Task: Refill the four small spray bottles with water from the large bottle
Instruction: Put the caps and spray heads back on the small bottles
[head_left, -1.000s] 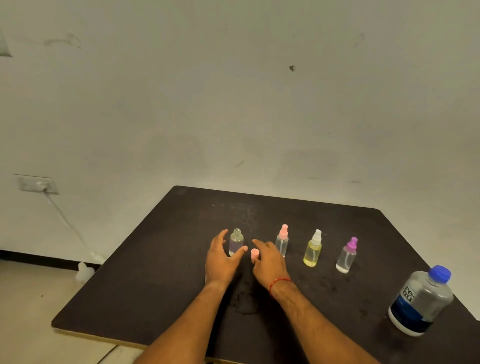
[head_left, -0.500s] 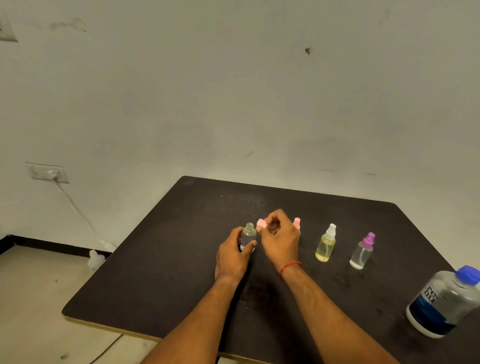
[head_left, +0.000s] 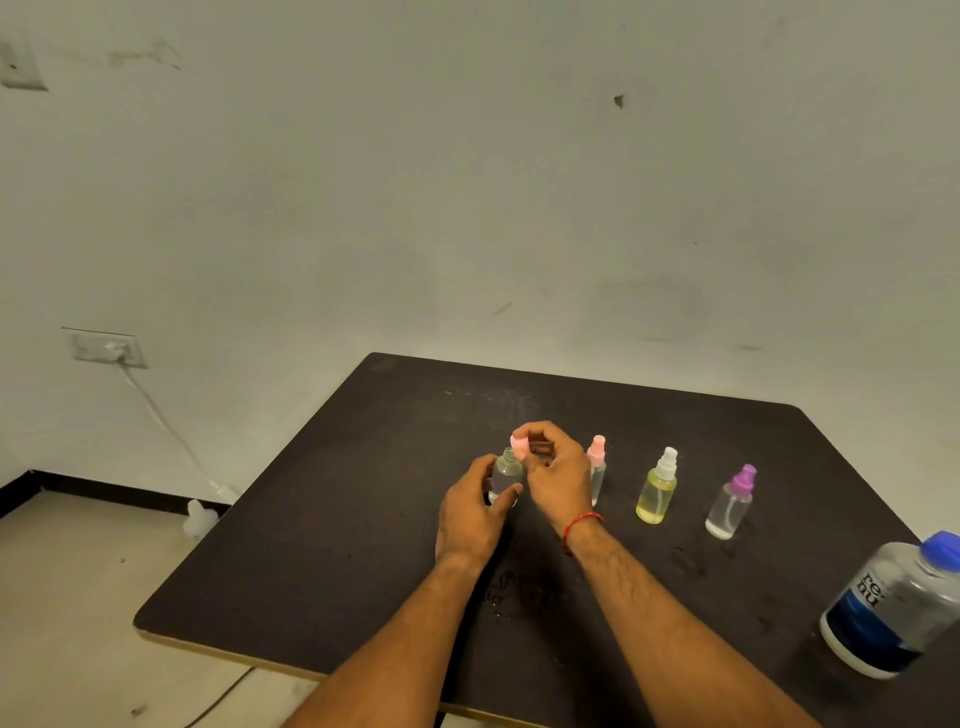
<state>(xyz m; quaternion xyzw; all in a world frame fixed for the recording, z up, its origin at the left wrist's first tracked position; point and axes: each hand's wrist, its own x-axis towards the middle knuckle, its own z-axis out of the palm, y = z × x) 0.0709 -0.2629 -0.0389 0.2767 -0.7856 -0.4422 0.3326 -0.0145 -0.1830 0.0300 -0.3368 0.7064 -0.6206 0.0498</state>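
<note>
My left hand (head_left: 470, 512) grips an uncapped small clear bottle (head_left: 505, 474) standing on the dark table (head_left: 332, 545). My right hand (head_left: 553, 470) pinches a pink spray cap (head_left: 518, 445) just above and beside the bottle's open neck. To the right stand three capped spray bottles in a row: a pink-capped one (head_left: 597, 467), a yellow one with a white cap (head_left: 658, 488) and a purple-capped one (head_left: 731, 504). The large water bottle (head_left: 893, 608) with a blue cap stands at the table's right edge.
Damp marks (head_left: 514, 592) show on the table between my forearms. A wall socket (head_left: 106, 349) with a white cable (head_left: 166, 431) is at the left. A small white object (head_left: 200, 518) lies on the floor by the table's left edge.
My right hand picked the pink cap up off the table and carried it over to the open bottle's neck. My left hand closed round that bottle. The camera view shifted left.
</note>
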